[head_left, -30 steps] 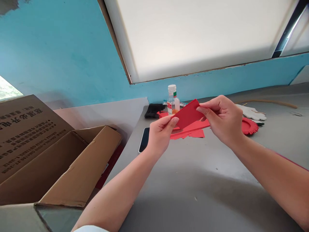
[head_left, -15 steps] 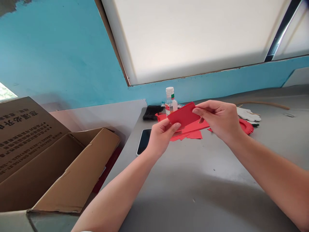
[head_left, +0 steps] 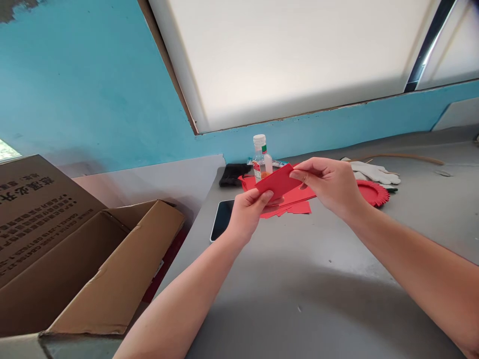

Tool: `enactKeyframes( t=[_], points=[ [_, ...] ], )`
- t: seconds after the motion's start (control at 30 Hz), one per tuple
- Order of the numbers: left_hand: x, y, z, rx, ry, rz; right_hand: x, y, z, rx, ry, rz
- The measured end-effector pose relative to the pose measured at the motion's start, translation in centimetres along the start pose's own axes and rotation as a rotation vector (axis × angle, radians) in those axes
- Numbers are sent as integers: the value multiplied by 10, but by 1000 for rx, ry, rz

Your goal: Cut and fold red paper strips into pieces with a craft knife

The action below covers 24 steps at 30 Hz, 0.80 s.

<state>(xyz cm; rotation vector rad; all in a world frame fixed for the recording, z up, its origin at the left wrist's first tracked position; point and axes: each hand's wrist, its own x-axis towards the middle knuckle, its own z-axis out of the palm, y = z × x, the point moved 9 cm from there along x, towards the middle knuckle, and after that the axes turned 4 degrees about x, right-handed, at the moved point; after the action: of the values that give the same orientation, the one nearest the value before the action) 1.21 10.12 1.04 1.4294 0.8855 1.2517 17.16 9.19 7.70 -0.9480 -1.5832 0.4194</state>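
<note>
A small rectangular piece of red paper (head_left: 276, 183) is held up above the table between both hands. My left hand (head_left: 249, 209) pinches its lower left end, thumb on the near face. At the upper right corner, my right hand (head_left: 329, 184) grips it between thumb and fingers. Whether it is one folded sheet or several layers I cannot tell. Behind and below lie more red paper sheets (head_left: 299, 208) on the grey table, partly covered by my hands. A round red paper piece with a pleated edge (head_left: 374, 193) rests right of my right hand.
A clear bottle with a white cap (head_left: 259, 154) stands behind the paper. Near it are a black cloth-like item (head_left: 234, 174) and a phone (head_left: 222, 219). White gloves (head_left: 374, 172) lie at the right rear. An open cardboard box (head_left: 119, 269) stands left of the table (head_left: 299, 299).
The view has shifted slightly. Both hands still hold the red paper, which is now tilted a little differently, with my right hand slightly lower and further left in the picture.
</note>
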Motion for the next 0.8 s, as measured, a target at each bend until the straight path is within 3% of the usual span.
enactKeyframes(
  t=[0.07, 0.17, 0.27, 0.37, 0.5, 0.6, 0.7, 0.8],
  points=[
    [0, 8, -5, 78, 7, 76, 0, -7, -4, -12, -9, -76],
    [-4, 31, -13, 320, 40, 266, -1, -20, -3, -102, -131, -183],
    [-17, 60, -9, 563, 43, 503, -3, -30, -5, -212, -196, -247],
    [-29, 77, -2, 660, 31, 609, -6, -37, -7, -198, -194, -290],
    [-32, 81, -6, 661, 89, 516, -9, -35, -2, -117, -230, -248],
    [-24, 69, -11, 526, 89, 361, -6, -24, 1, -40, -225, -118],
    [-9, 43, -7, 437, -10, 175, -2, -2, 8, 123, -246, 114],
    [2, 15, -2, 586, -94, 76, -17, 40, 25, 260, -366, 473]
  ],
)
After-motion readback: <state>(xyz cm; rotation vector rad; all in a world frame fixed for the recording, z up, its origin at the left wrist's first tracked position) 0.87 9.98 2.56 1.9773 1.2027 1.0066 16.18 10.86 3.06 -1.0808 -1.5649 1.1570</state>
